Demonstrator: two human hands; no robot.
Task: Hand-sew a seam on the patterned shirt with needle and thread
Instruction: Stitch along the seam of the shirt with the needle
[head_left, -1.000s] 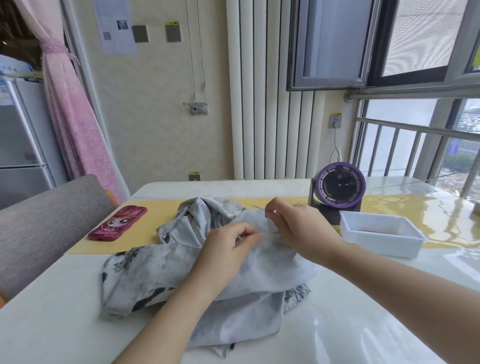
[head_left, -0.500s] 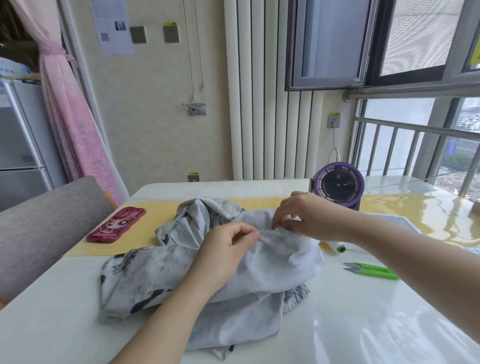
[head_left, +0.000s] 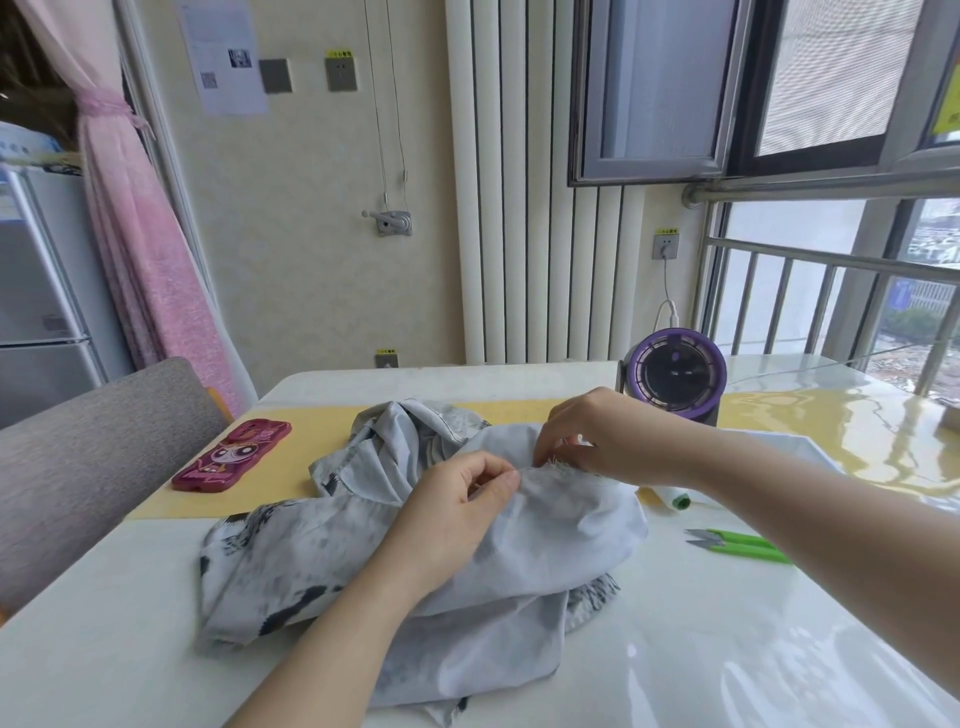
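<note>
A pale grey patterned shirt lies bunched on the white table. My left hand pinches a fold of the shirt near its raised, frayed edge. Just right of it, my right hand has its fingertips curled down onto that same frayed edge, pinching there. The needle is too small to make out between the fingers. A white spool of thread with a green end lies on the table under my right forearm.
Green thread snips lie right of the shirt. A purple fan stands behind my right hand, with a white tray's corner beside it. A pink phone case rests on the yellow mat. A grey chair back is at left.
My right hand, which held the needle up above the cloth a second ago, has dropped to the shirt's frayed edge. My forearm has shifted back, uncovering the snips and spool.
</note>
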